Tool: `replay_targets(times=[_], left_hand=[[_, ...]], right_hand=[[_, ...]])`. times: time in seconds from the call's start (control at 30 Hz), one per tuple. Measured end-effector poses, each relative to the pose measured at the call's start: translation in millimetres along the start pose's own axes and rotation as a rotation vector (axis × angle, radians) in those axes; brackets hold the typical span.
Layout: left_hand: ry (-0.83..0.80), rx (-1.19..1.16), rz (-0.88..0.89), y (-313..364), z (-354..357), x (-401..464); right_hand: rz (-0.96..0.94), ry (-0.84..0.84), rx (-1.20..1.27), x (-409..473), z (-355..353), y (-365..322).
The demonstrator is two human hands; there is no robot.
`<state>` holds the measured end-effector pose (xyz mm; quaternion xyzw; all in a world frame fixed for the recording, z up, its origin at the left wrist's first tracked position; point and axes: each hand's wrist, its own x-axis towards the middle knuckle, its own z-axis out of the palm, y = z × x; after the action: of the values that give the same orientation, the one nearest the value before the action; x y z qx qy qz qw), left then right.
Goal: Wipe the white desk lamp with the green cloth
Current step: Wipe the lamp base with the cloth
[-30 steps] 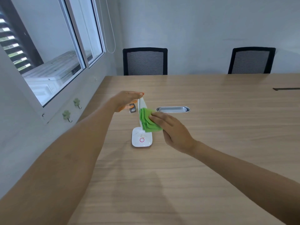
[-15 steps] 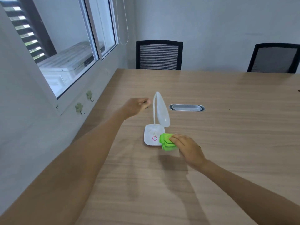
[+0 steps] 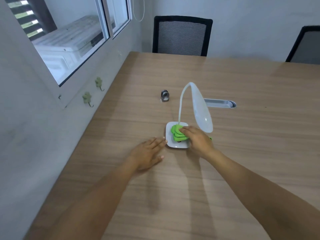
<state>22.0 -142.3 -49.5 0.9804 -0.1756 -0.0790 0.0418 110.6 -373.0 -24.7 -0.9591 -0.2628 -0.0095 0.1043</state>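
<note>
The white desk lamp point(image 3: 200, 110) stands on the wooden table, its bendy neck arching up from a square white base and its long head hanging down to the right. The folded green cloth point(image 3: 177, 134) lies on top of the base, pressed down by my right hand point(image 3: 199, 140). My left hand point(image 3: 147, 154) rests flat on the table just left of the base, fingers spread, fingertips touching the base's left edge. It holds nothing.
A small metal clip-like object point(image 3: 164, 96) stands on the table behind and left of the lamp. A metal cable slot point(image 3: 220, 103) is set in the tabletop behind the lamp head. Two black mesh chairs point(image 3: 181, 36) stand at the far edge; wall and window run along the left.
My right hand slid the cloth from the lamp's neck down, past the base's right edge, onto the base top. My left hand let go of the lamp head and came down beside the base.
</note>
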Motion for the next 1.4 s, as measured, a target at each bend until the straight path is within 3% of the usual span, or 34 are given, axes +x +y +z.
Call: replay_targets(times=[0.1, 0.43, 0.57, 0.67, 0.9, 1.23, 1.33, 1.4], left_hand=[[0.036, -0.02, 0.028, 1, 5, 3], [0.092, -0.009, 0.066, -5, 8, 4], [0.112, 0.005, 0.066, -3, 8, 4], [0.127, 0.004, 0.064, -1, 5, 3], [0.092, -0.013, 0.042, 0, 8, 4], [0.113, -0.002, 0.058, -5, 8, 5], [0.12, 0.012, 0.048, -4, 9, 4], [0.136, 0.027, 0.053, -5, 11, 4]], right_hand=[[-0.084, 0.031, 0.119, -8, 7, -3], [-0.35, 0.078, 0.048, -69, -4, -9], [-0.214, 0.134, 0.042, -35, -17, -21], [-0.06, 0.081, 0.075, -2, -24, -43], [-0.001, -0.075, -0.157, 7, -5, -54], [-0.053, 0.132, -0.097, -68, -16, -21], [0.026, 0.182, -0.036, -49, -26, -26], [0.16, 0.117, 0.058, -24, -23, -31]])
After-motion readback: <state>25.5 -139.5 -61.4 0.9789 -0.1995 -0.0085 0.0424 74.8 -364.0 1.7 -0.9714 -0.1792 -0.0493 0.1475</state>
